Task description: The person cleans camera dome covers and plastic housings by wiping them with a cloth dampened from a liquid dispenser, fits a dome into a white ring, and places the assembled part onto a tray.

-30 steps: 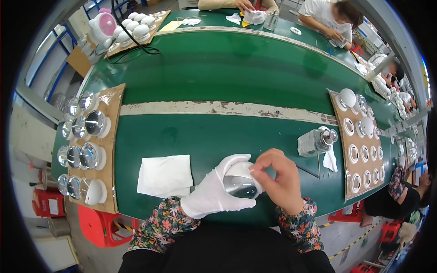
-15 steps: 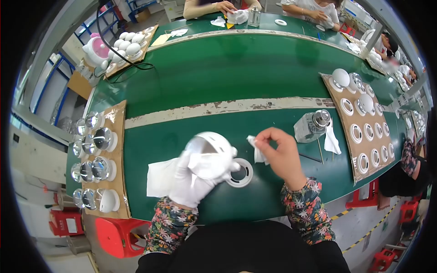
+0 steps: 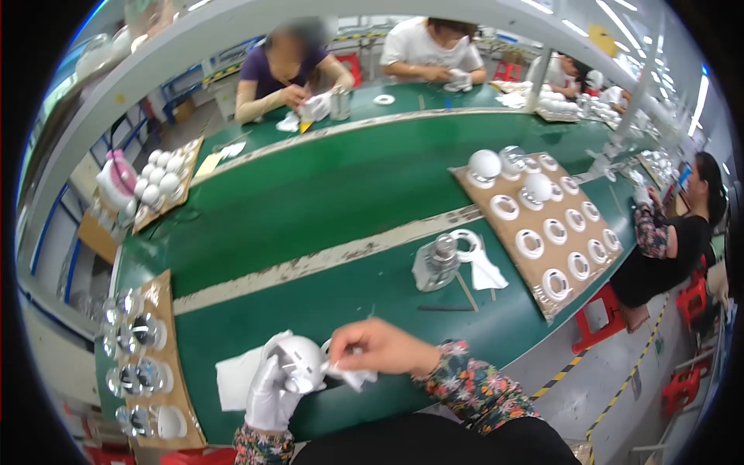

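Observation:
My left hand (image 3: 269,394), in a white glove, holds a white globe-shaped part (image 3: 301,358) with small slots. To its right, my bare right hand (image 3: 380,349) pinches a crumpled white cloth (image 3: 355,377) close to the part. Partly hidden behind that hand, a white ring shows on the table. A folded white cloth (image 3: 235,380) lies left of my gloved hand. Farther off stand a glass bottle (image 3: 436,263) with a metal top, another white ring (image 3: 466,244) and a white cloth (image 3: 487,273).
Cardboard with clear domes (image 3: 139,377) lies at the left; cardboard with white rings and globes (image 3: 505,208) at the right. Thin rods (image 3: 467,292) lie by the bottle. Co-workers sit across the green table (image 3: 310,201), and one sits at the right (image 3: 690,225). Red stools stand below.
The view has swung to the right. The globe part has turned so its slotted white side shows. My right hand left it with the cloth, then came back near it.

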Demonstrator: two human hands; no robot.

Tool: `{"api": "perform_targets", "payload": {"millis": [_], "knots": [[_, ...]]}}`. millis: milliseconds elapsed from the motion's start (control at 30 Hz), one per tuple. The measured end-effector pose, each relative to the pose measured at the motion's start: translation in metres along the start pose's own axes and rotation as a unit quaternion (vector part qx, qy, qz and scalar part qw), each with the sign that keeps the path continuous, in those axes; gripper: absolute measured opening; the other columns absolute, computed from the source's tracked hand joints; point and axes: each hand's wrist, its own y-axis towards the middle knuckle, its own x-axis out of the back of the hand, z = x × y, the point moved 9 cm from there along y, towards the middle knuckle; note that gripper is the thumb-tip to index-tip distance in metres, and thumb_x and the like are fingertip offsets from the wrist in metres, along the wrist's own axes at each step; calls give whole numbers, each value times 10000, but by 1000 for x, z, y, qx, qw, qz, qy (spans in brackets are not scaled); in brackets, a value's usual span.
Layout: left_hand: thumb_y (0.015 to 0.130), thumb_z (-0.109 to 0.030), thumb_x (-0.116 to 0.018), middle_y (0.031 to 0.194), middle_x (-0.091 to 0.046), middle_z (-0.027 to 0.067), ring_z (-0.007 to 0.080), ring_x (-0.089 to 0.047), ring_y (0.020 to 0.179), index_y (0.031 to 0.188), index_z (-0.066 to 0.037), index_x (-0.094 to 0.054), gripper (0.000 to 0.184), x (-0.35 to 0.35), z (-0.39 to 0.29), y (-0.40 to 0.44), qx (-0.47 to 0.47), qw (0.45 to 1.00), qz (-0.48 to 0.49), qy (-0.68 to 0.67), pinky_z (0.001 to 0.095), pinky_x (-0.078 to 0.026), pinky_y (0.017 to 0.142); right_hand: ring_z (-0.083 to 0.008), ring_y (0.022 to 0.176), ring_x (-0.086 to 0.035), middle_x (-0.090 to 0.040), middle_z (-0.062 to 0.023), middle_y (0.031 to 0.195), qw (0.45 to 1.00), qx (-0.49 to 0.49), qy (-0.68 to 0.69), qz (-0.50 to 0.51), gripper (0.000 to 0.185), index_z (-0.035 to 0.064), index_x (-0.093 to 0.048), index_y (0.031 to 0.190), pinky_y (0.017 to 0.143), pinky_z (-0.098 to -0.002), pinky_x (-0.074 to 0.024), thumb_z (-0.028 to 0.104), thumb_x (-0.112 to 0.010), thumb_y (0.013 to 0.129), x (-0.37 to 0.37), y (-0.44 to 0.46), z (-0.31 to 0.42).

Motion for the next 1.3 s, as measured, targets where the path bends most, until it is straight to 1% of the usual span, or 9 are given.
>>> {"api": "perform_targets", "payload": {"millis": [133,267,333,400,800,1000,1133,1233,1300], "knots": [[989,-364,-499,1280,-563,149,336,-610,1109,1407,-74,-384,522,-13,7,5,41,998,32,-34,503,-584,810,-79,784,-525,-595,-6,859,999,26,-47,-4,66,13,-646,916,736,-236,-446,61,-670,878,1,-2,3],[991,-491,-432,1380,-482,202,368,-493,1261,1406,-16,-390,632,-35,13,15,24,997,78,-8,539,-400,1071,-77,784,-515,-591,-2,854,995,60,-69,-42,104,13,-641,920,737,-238,-446,109,-671,890,8,-7,10],[909,-362,-625,1309,-506,155,323,-523,1203,1405,-41,-365,645,-36,12,12,59,998,27,-7,461,-468,987,-67,786,-508,-581,8,848,995,63,-62,-51,103,15,-629,922,733,-230,-442,111,-661,900,10,-9,11],[939,-440,-552,1381,-473,187,354,-506,1247,1426,-21,-348,675,-42,17,21,35,989,144,29,518,-427,1053,-52,790,-497,-575,21,855,996,60,-13,-58,99,22,-625,928,733,-219,-436,114,-654,908,15,-9,2],[899,-325,-652,1373,-473,162,348,-517,1214,1428,-59,-353,663,-47,14,24,36,990,111,84,487,-490,943,-30,838,-507,-573,36,881,992,33,75,-94,81,37,-609,953,729,-210,-434,109,-638,930,26,-9,-13],[887,-325,-669,1388,-462,163,350,-522,1211,1439,-79,-347,685,-40,16,25,31,994,73,78,481,-526,885,-154,862,-556,-594,-54,888,927,176,-248,-219,72,10,-623,947,748,-276,-456,71,-631,910,27,-26,33],[867,-337,-689,1382,-464,165,349,-547,1184,1444,-84,-342,719,-49,14,24,27,992,102,62,447,-582,784,-169,841,-556,-596,-69,900,921,155,-255,-250,70,7,-629,941,731,-276,-458,68,-631,905,32,-27,32],[859,-350,-693,1369,-473,179,370,-557,1166,1447,-72,-336,742,-53,13,23,19,989,134,51,459,-587,776,-141,829,-549,-592,-54,903,959,63,-107,-254,77,7,-627,952,731,-263,-452,74,-625,915,46,-19,-6],[853,-372,-686,1359,-478,201,398,-560,1152,1445,-59,-334,757,-55,12,25,2,989,136,49,467,-591,768,-100,794,-519,-571,-20,861,949,127,-131,-259,89,7,-611,942,710,-243,-442,92,-626,919,36,-21,12]]}}
